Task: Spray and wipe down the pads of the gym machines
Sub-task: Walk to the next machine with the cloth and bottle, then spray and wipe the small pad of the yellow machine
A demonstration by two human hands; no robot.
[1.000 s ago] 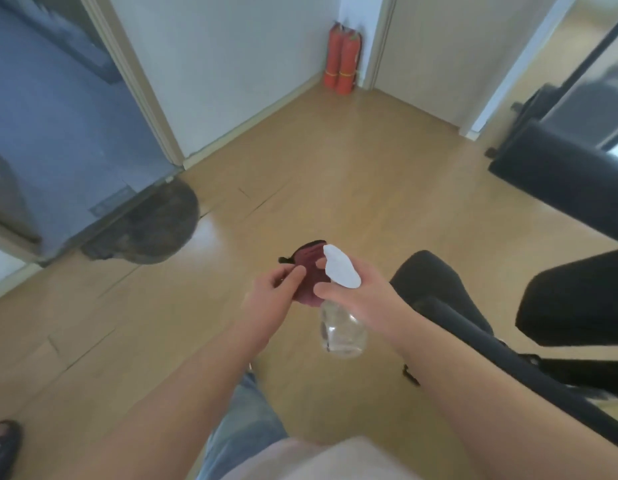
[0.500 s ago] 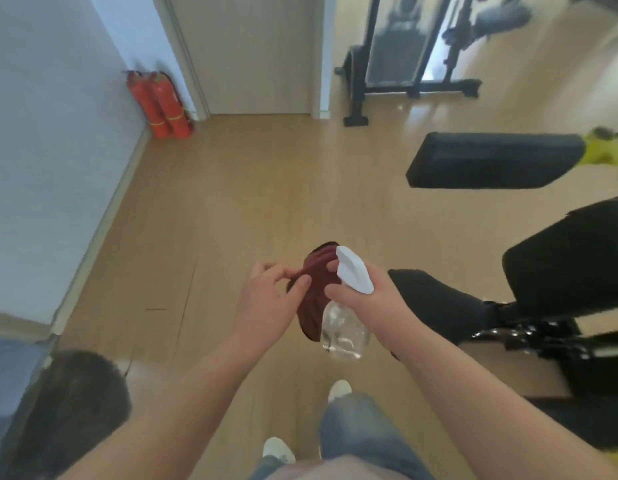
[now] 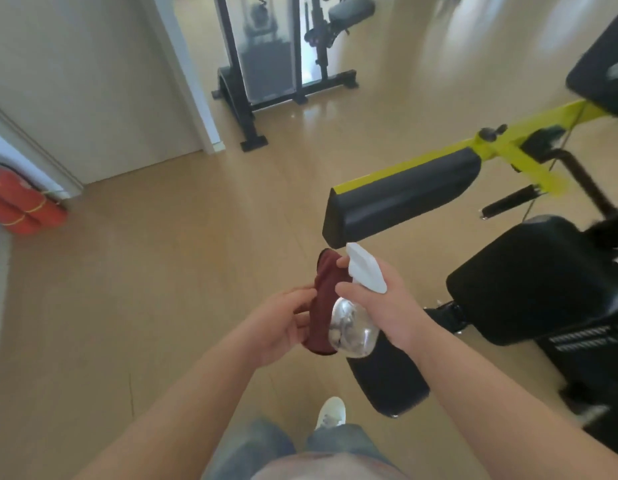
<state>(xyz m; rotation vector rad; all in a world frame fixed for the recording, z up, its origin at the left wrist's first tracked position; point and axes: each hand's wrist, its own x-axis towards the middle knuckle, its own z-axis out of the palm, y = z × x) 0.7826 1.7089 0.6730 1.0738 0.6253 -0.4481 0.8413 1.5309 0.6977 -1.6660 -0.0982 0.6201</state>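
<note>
My right hand (image 3: 390,303) grips a clear spray bottle (image 3: 351,336) with a white trigger head (image 3: 366,273). A dark red cloth (image 3: 323,303) hangs just left of the bottle, and my left hand (image 3: 281,323) holds it with curled fingers. Both hands are in front of me over the wooden floor. Just beyond the bottle's nozzle is a long black pad (image 3: 401,197) on a yellow frame (image 3: 529,142). A wide black seat pad (image 3: 539,278) sits to the right of my right hand, and another black pad (image 3: 390,382) lies below the bottle.
Red fire extinguishers (image 3: 22,204) stand by the wall at the left. A black-framed weight machine (image 3: 269,64) stands at the back past a white door frame (image 3: 183,74). Another black pad (image 3: 602,71) sits at the upper right. My white shoe (image 3: 330,412) is on the floor.
My view has swung right, so the extinguishers slid to the left edge and the yellow-framed machine came into view. Both hands keep hold of the cloth and the bottle; the cloth now hangs longer.
</note>
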